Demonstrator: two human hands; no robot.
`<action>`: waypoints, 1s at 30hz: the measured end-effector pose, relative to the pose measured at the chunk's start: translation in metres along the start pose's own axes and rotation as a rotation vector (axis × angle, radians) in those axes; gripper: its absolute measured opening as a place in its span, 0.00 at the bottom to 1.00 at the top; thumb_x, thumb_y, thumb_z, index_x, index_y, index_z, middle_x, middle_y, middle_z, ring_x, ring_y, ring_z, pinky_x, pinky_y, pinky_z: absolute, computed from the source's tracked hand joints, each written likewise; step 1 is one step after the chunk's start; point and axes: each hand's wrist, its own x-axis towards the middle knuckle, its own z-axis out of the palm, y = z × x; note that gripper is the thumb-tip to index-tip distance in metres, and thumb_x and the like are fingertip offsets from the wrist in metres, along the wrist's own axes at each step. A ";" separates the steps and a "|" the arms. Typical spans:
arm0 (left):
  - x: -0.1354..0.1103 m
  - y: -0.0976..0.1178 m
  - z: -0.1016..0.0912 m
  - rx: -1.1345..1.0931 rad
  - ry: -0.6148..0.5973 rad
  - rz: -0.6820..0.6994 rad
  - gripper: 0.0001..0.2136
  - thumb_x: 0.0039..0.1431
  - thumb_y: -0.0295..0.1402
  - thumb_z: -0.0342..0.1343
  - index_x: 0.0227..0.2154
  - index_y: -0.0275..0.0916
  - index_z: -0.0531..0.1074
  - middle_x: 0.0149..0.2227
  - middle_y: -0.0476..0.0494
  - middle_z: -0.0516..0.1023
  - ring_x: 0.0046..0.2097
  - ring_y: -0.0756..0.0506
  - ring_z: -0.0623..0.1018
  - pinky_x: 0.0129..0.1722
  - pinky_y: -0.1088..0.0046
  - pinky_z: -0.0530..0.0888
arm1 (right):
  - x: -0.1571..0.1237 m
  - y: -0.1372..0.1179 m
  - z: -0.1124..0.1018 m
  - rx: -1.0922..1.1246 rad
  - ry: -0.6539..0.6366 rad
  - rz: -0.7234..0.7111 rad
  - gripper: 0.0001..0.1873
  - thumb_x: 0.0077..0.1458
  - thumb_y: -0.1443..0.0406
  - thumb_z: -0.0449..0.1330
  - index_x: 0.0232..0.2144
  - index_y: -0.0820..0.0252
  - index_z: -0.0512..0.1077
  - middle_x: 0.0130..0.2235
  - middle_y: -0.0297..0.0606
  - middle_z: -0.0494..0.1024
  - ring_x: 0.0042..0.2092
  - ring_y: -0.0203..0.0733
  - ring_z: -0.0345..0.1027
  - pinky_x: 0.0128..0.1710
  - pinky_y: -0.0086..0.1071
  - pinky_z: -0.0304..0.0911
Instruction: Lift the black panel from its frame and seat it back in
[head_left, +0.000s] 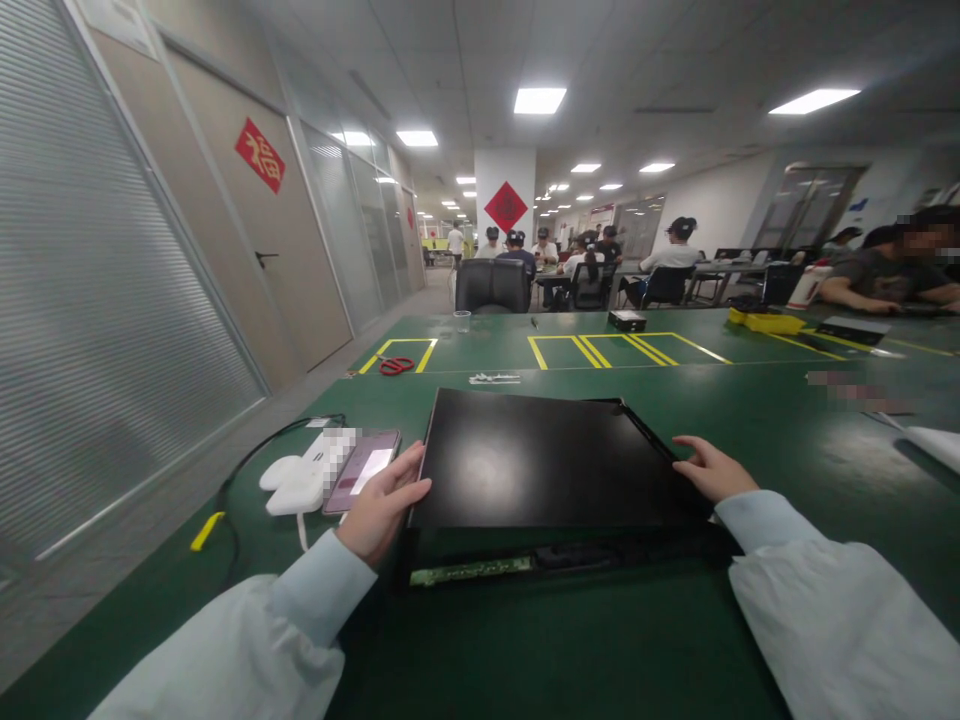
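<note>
A glossy black display panel [532, 460] is raised at its near edge above a black frame [645, 545]. A narrow green circuit board [472, 571] shows in the gap along the frame's front. My left hand [384, 500] is closed on the panel's left edge, thumb on top and fingers partly hidden behind. At the right edge my right hand [712, 468] grips with its thumb by the rim; the index finger sticks out and the other fingers are mostly hidden. Left of my left hand lie a phone [364, 470] and a white device [309, 478] with cables.
Beyond the panel, red-handled scissors [396, 366], small white pieces [495, 379], a clear cup [462, 321] and a small black box [627, 320] sit on the green table [570, 640]. A yellow tray [765, 320] and a seated person [877, 270] are at the right.
</note>
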 end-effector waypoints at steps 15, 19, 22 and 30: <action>-0.009 0.012 0.008 -0.090 -0.003 0.046 0.28 0.38 0.31 0.82 0.47 0.41 0.87 0.64 0.37 0.83 0.76 0.29 0.66 0.75 0.56 0.64 | 0.001 -0.009 -0.008 0.419 -0.028 -0.022 0.18 0.35 0.49 0.71 0.28 0.53 0.83 0.42 0.45 0.89 0.51 0.61 0.82 0.49 0.46 0.76; -0.006 0.021 0.003 -0.123 0.031 0.009 0.29 0.39 0.32 0.81 0.50 0.40 0.87 0.64 0.38 0.84 0.75 0.29 0.69 0.73 0.58 0.68 | -0.010 -0.019 -0.019 0.632 -0.103 -0.044 0.24 0.38 0.47 0.70 0.35 0.54 0.83 0.43 0.45 0.89 0.51 0.60 0.83 0.53 0.48 0.78; -0.005 0.025 0.000 -0.129 0.011 -0.028 0.34 0.40 0.35 0.80 0.55 0.38 0.84 0.62 0.35 0.85 0.71 0.26 0.74 0.67 0.56 0.76 | -0.024 -0.024 -0.025 0.918 -0.156 0.002 0.24 0.47 0.48 0.67 0.44 0.52 0.83 0.47 0.43 0.89 0.56 0.60 0.82 0.57 0.49 0.77; -0.007 0.018 0.002 -0.072 -0.168 -0.012 0.31 0.54 0.48 0.76 0.60 0.44 0.83 0.63 0.36 0.84 0.69 0.27 0.77 0.66 0.52 0.75 | -0.027 -0.023 -0.029 0.941 -0.168 0.059 0.19 0.49 0.54 0.63 0.44 0.47 0.82 0.48 0.43 0.88 0.60 0.63 0.79 0.62 0.55 0.74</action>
